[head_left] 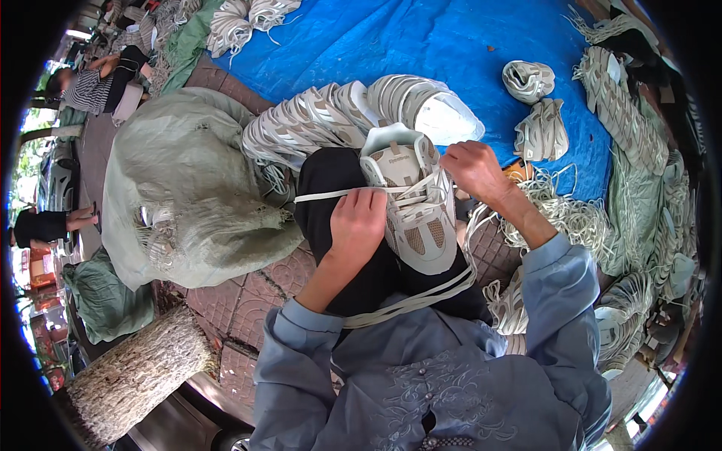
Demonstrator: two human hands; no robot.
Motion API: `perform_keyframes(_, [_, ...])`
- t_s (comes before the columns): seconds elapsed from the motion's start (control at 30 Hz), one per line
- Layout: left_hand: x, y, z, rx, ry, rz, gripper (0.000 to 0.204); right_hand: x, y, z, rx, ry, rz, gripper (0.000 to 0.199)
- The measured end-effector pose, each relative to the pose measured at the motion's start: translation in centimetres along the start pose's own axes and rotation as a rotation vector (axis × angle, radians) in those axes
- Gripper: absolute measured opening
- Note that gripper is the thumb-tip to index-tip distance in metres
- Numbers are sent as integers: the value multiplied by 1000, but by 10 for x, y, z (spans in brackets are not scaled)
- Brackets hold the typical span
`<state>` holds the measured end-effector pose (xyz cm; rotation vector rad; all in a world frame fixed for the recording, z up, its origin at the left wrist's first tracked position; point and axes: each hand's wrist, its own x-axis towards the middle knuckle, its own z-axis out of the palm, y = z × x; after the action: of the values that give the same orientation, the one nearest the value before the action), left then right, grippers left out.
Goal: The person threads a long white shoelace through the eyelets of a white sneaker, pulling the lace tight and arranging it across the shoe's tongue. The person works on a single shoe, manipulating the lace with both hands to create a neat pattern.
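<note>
A white and beige sneaker upper (425,233), with no sole visible, rests over my dark-trousered lap with its toe toward me. White shoelace (320,197) crosses its tongue through the eyelets. My left hand (357,229) is closed in a pinch on this lace, beside the upper's left edge; a flat end sticks out leftward. My right hand (477,173) is closed on the upper's right eyelet edge; whether lace is also in its fingertips is hidden. Several loose lace strands (414,301) trail down the right side and across my lap.
Stacked uppers (308,124) lie ahead on a blue tarp (451,37), with two more bundles (541,129) at right. A pile of white laces (560,214) lies right of me. A big woven sack (188,188) and a tree trunk (143,368) stand left. People sit farther off.
</note>
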<state>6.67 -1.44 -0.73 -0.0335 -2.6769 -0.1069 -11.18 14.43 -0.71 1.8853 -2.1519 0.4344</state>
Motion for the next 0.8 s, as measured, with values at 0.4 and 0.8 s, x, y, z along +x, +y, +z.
perform_keyframes(0.4, [17,-14,-7,-38,-176,180,20,-12,-34,1,241,-23,43,10])
perform_keyframes(0.8, [19,-20,-3,-263,-140,48,14,11,-37,-12,386,-268,217,29])
